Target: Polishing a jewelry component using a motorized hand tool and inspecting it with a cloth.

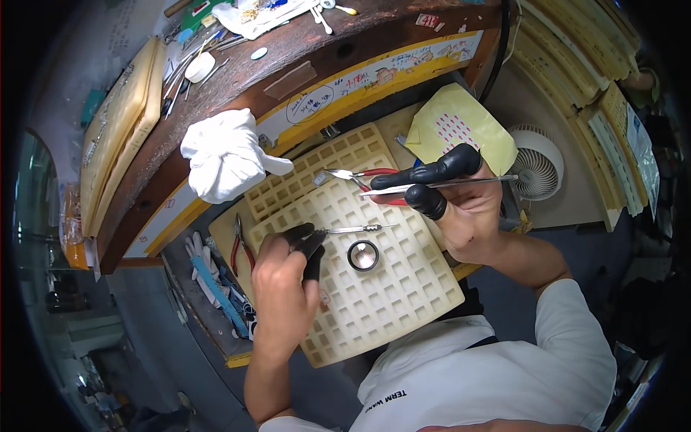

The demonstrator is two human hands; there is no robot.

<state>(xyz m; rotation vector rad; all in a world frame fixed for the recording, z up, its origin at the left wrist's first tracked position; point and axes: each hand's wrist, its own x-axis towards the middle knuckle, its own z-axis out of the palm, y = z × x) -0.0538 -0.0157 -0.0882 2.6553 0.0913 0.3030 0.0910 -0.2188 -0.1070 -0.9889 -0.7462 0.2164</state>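
We have one loupe [362, 255] on the front cream tray [425, 291]. Over this tray, our left hand [283, 270] grips one silver tool [353, 230]; our right hand [464, 205] pinches one slim metal tool [394, 190]. Two red-handled pliers [235, 253] lie near its edges; beyond runs a handwritten strip [309, 106].

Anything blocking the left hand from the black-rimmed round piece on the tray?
Nothing visible between the left hand and the round piece; the slim metal tool runs past its far side.

Brown wooden workbench [299, 65], dark grey floor [216, 392]
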